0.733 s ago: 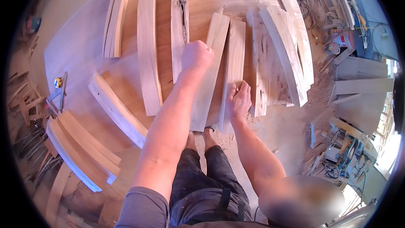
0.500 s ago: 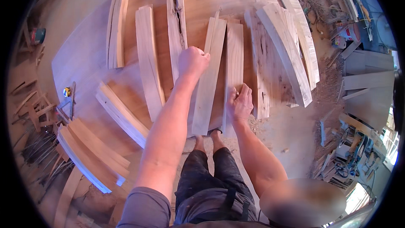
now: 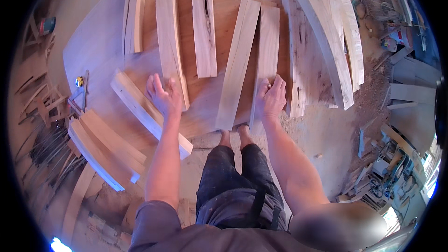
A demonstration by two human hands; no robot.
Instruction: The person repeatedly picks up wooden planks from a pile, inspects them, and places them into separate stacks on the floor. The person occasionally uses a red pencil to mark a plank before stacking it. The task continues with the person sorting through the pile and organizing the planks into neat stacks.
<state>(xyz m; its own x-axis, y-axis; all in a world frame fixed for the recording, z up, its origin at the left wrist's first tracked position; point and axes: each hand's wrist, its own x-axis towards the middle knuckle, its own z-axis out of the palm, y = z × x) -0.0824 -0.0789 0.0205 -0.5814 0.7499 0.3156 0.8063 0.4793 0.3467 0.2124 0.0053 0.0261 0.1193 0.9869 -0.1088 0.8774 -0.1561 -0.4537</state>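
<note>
My left hand [image 3: 164,95] is open, its fingers apart and slightly bent, over the near part of a pale board pair [image 3: 169,37]. Close by on its left lies a slanted timber piece [image 3: 135,98]. My right hand [image 3: 272,97] is closed at the near end of another pale board [image 3: 269,42]. Its fingertips press together around something small and dark that I cannot make out. Between the hands lie a board with a long dark crack [image 3: 204,28] and a narrow slanted board [image 3: 237,65].
Curved boards [image 3: 326,46] rest at the right, beside a knotty plank [image 3: 298,56]. More curved pieces [image 3: 98,151] lie at lower left. A yellow tape measure [image 3: 79,81] sits near a square [image 3: 85,91]. Scraps and tools [image 3: 387,172] crowd the right side. My feet [image 3: 243,132] stand at the near edge.
My left hand has come away from beside the cracked board, moving left and nearer, and its fist has opened. My right hand stays at its board. The view has shifted slightly.
</note>
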